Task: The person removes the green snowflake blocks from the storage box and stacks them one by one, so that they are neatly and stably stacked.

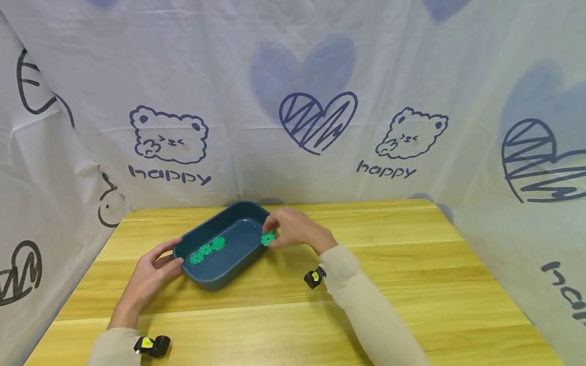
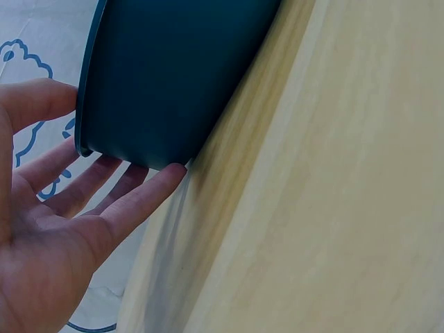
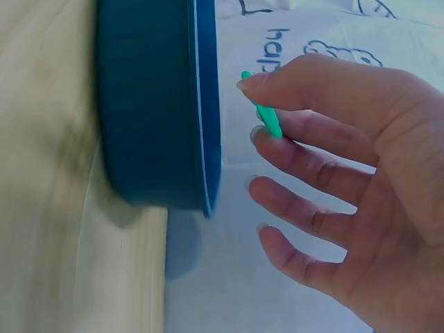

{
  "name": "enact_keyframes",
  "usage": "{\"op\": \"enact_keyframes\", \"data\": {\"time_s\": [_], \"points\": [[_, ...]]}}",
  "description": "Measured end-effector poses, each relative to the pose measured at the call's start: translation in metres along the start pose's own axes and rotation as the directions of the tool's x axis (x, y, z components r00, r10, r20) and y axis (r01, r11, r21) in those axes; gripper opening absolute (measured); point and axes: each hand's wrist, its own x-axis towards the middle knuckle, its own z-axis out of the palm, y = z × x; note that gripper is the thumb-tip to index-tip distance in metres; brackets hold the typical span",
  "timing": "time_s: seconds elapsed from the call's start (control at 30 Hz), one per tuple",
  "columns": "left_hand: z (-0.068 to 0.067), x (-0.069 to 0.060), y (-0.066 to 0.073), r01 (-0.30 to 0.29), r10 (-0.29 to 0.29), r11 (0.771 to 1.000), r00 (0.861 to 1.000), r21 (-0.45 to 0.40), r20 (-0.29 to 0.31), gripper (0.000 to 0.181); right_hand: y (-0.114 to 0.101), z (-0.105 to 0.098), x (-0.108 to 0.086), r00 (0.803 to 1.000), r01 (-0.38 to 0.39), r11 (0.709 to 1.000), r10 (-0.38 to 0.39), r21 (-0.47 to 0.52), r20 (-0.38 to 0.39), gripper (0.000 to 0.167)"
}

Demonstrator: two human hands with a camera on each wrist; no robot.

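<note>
In the head view, you have a small green flower-shaped disc (image 1: 265, 237) near the middle of the frame, notched around its edge, pinched between the thumb and fingers of your right hand (image 1: 295, 227). That hand hides the right corner of the dark blue rectangular bin (image 1: 240, 244). Towards the bin's left end lie more green discs (image 1: 205, 249), bunched so closely you can't count them surely. Your left hand (image 1: 153, 272) touches that end, thumb and fingers spread. The bin sits on a wood-grain table (image 1: 293, 310) before a printed white cloth (image 1: 238, 101). In the left wrist view, your thumb touches the rim at upper left and your fingers reach the end wall; the bin is cut off at the top, its inside hidden. In the right wrist view, your pinched disc shows nearly edge-on above centre, just right of the bin's rim and apart from it, your other fingers loosely bent; the bin's wall blocks its contents.
</note>
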Motion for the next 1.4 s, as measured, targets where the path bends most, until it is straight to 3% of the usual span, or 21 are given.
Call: {"op": "enact_keyframes", "data": {"time_s": [0.33,0.6,0.8,1.4], "points": [[0.000,0.000,0.000,0.003,-0.003,1.000,1.000,0.008,0.002,0.063,0.021,-0.006,-0.045,0.997,-0.026,1.000,0.027,0.012,-0.069,0.023],[0.001,0.001,0.000,0.004,-0.004,1.000,1.000,-0.003,0.002,0.064,0.040,-0.006,-0.075,0.988,-0.111,0.991,0.119,0.079,-0.102,0.022],[0.000,0.002,0.000,0.007,-0.007,1.000,1.000,-0.008,0.004,0.063,0.053,-0.002,-0.093,0.982,-0.153,0.978,0.166,0.145,-0.085,0.021],[0.000,0.000,0.000,-0.004,0.004,1.000,1.000,0.009,-0.001,0.064,0.088,0.015,-0.128,0.980,-0.176,0.946,0.194,0.272,-0.041,0.024]]}}
